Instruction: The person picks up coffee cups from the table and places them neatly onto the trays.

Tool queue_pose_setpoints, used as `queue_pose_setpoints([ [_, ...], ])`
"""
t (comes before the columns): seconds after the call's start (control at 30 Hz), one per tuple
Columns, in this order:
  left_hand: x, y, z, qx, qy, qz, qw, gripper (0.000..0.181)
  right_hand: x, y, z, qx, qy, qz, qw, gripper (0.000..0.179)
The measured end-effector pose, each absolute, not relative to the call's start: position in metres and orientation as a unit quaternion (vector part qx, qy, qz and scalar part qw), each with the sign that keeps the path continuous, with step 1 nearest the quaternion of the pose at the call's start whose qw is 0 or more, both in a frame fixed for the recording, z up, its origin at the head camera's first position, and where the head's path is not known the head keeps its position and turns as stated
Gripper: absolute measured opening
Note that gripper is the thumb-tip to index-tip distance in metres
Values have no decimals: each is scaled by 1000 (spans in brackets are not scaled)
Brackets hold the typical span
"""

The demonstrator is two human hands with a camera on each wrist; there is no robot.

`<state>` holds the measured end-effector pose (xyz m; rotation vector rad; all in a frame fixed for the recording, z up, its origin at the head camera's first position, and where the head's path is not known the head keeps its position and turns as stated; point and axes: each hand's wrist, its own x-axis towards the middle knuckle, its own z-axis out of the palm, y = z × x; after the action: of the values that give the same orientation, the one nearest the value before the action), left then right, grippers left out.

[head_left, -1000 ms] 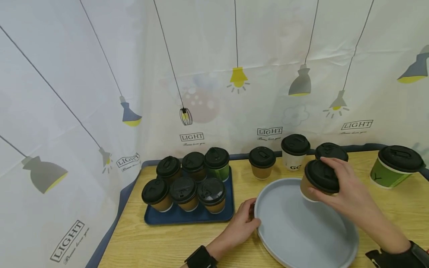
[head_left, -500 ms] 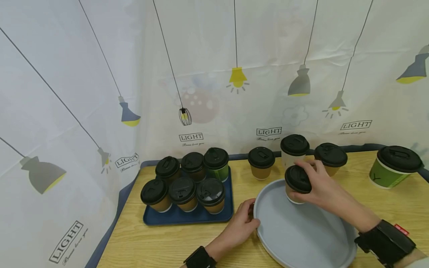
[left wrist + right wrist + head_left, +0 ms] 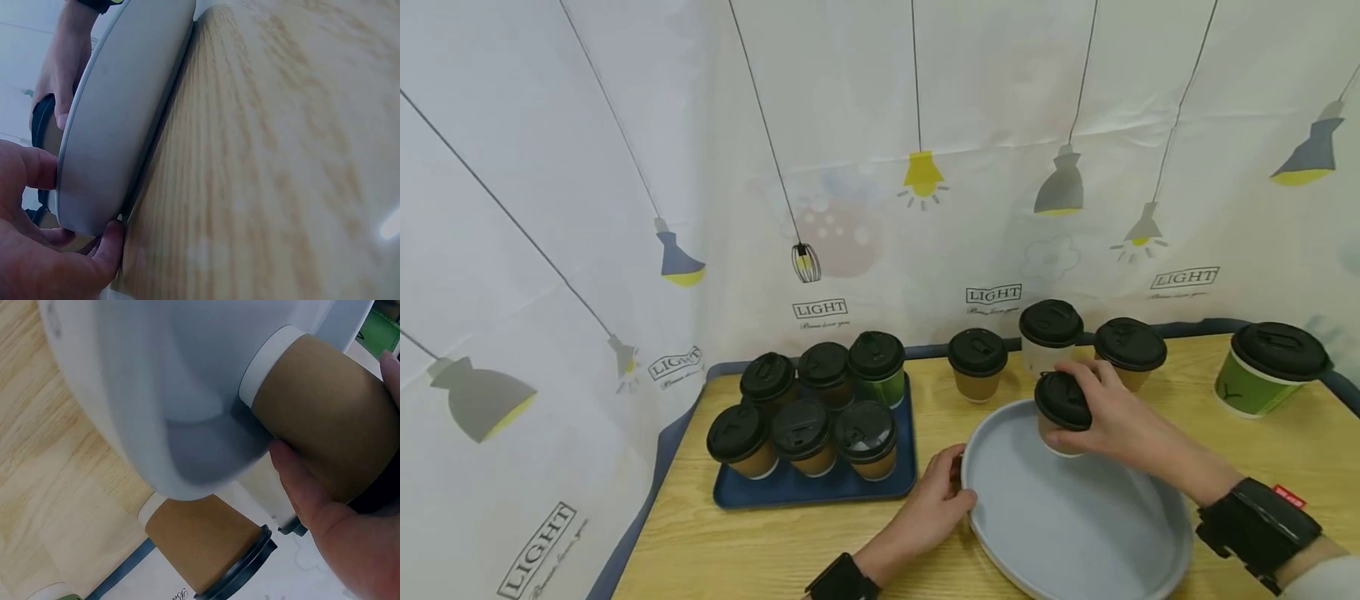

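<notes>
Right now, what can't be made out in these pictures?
Head: lower part of the white paper cup, behind the right hand and the brown paper cup it holds.
Head: near rim of the round grey tray, cut by bottom edge.
Right wrist: part of the brown cup's black lid, cut by right edge.

Eleven lidded cups (image 3: 812, 461) were in view: six on one blue tray (image 3: 842, 491), four on one wooden table (image 3: 685, 546), and one held brown cup (image 3: 1060, 439). The four on the table were two brown cups (image 3: 976, 388), one white cup (image 3: 1041, 358) and one green cup (image 3: 1255, 388). There was one round grey plate (image 3: 1075, 533), one left hand (image 3: 928, 504), one right hand (image 3: 1097, 410), two black wristbands (image 3: 1258, 529), eight printed lamps (image 3: 922, 172) and five LIGHT labels (image 3: 820, 308).
</notes>
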<state>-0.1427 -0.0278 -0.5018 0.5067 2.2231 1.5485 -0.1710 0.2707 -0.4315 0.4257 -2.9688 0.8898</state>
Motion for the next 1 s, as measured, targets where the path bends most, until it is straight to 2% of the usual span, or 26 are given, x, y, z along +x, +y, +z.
queue_pose_setpoints([
  [0.2,-142,-27,-502,179,791,551,196,63,-160,279,-426,145,-949,280,26,121],
  [0.4,-142,-27,-502,174,801,531,215,77,-136,317,-416,113,-943,282,134,89],
  [0.5,-142,-28,-500,167,814,512,217,85,-128,343,-415,62,-930,294,214,72],
  [0.63,-141,-28,-499,154,817,510,222,92,-121,377,-420,-42,-903,325,278,61],
  [0.7,-139,-29,-500,150,813,516,226,93,-120,394,-422,-109,-896,325,284,63],
  [0.83,-135,-30,-499,149,790,543,243,95,-121,420,-429,-215,-892,306,256,75],
  [1.0,-129,-29,-495,152,758,579,257,91,-127,440,-439,-226,-896,307,228,90],
])
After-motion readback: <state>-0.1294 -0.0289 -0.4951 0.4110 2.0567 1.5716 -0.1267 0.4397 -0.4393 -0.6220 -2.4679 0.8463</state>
